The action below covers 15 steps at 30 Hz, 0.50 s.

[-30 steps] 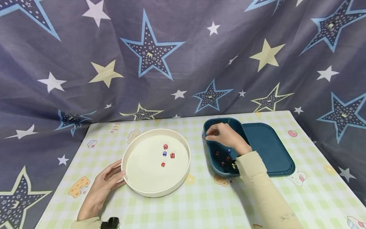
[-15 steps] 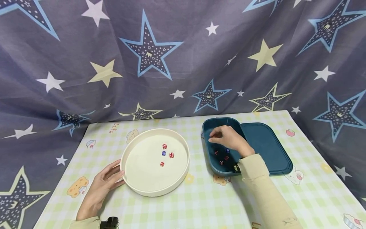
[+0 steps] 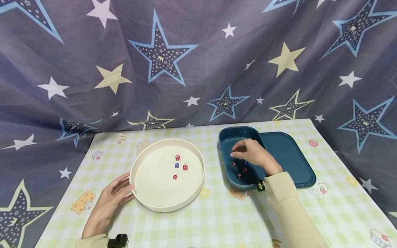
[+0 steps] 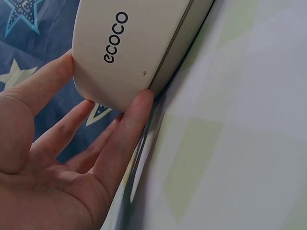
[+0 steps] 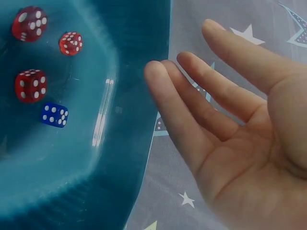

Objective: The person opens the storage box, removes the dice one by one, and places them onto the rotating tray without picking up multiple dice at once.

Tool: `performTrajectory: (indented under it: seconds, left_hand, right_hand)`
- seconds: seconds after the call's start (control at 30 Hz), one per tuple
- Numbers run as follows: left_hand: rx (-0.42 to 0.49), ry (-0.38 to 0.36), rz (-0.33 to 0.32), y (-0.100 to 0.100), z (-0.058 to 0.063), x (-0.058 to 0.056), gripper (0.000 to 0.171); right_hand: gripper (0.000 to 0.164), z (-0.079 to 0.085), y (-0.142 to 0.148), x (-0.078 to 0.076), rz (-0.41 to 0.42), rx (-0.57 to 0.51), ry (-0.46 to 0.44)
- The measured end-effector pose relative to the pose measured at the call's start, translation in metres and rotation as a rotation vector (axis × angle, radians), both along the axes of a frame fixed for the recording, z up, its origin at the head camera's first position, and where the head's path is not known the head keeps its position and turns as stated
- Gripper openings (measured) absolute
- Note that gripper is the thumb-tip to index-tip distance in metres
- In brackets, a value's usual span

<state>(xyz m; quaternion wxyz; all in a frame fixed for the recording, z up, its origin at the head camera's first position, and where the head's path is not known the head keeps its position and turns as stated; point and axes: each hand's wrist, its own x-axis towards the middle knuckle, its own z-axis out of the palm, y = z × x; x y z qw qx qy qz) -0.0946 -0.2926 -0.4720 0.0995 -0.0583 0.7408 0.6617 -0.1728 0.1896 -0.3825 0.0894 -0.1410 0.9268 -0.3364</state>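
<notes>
My left hand [image 3: 108, 203] is at the left side of a round cream tray [image 3: 165, 207]; its extended fingers and thumb touch the outer wall, which bears the print "ecoco" in the left wrist view. Three red dice [image 3: 185, 167] and a blue die [image 3: 176, 165] lie in the tray. Over a dark teal box [image 3: 224, 172] hovers my right hand [image 3: 252, 153], nothing between its spread thumb and fingers in the right wrist view. On the box floor are three red dice [image 5: 30, 86] and one blue die [image 5: 55, 115].
A flat teal lid [image 3: 288, 160] lies against the right side of the box. The table wears a green checked cloth [image 3: 173, 230] with cartoon prints. Behind it hangs a grey curtain [image 3: 198, 69] with stars.
My right hand has drawn back toward me and slightly right, from the box's far left edge to over its middle. The left hand stays on the tray.
</notes>
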Motion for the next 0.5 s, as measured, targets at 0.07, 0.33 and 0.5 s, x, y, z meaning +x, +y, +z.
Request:
performTrajectory:
  seconds: [0.07,0.33,0.5]
  left_hand:
    - [0.002,0.007,0.003,0.000,0.000,-0.001,0.071]
    - [0.025,0.014,-0.003,-0.001,0.001,0.000,0.070]
    - [0.019,0.006,0.004,0.000,0.003,0.000,0.071]
  right_hand:
    - [0.026,0.001,0.000,0.002,-0.004,-0.002,-0.008]
    - [0.025,-0.004,0.003,0.008,-0.002,-0.020,-0.020]
    - [0.024,-0.013,0.002,0.011,-0.007,-0.033,-0.015]
